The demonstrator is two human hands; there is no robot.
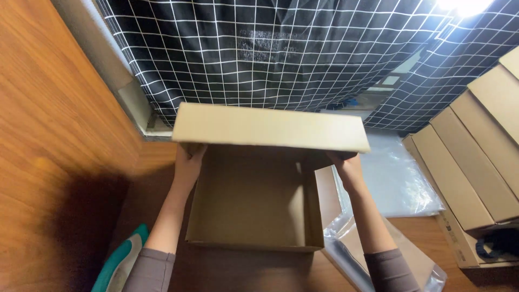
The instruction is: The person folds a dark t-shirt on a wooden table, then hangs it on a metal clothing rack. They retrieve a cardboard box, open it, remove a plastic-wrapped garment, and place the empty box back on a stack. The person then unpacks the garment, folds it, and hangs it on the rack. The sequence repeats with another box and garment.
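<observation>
While I look down through the head camera, I see an open cardboard box [254, 200] sitting on the wooden floor [48, 135], directly in front of me between my two forearms. My left hand [187, 162] is at the box's far left corner, just under the raised far flap [270, 127]; the fingers curl around the edge there and grip the cardboard where flap meets wall. My right hand [346, 165] does the same at the far right corner, fingers tucked beneath the flap and closed on it, so most of the fingertips are hidden from me. The flap stands lifted and tilted toward me, roughly level across its width, covering the far rim of the box. The inside of the box shows bare brown cardboard.

To my right, clear plastic bags [394, 178] lie on the floor just beside the box, and a row of flat cardboard cartons [476, 162] leans further right. A dark curtain with a white grid [270, 48] hangs beyond the box. A teal object [121, 259] lies near my left elbow.
</observation>
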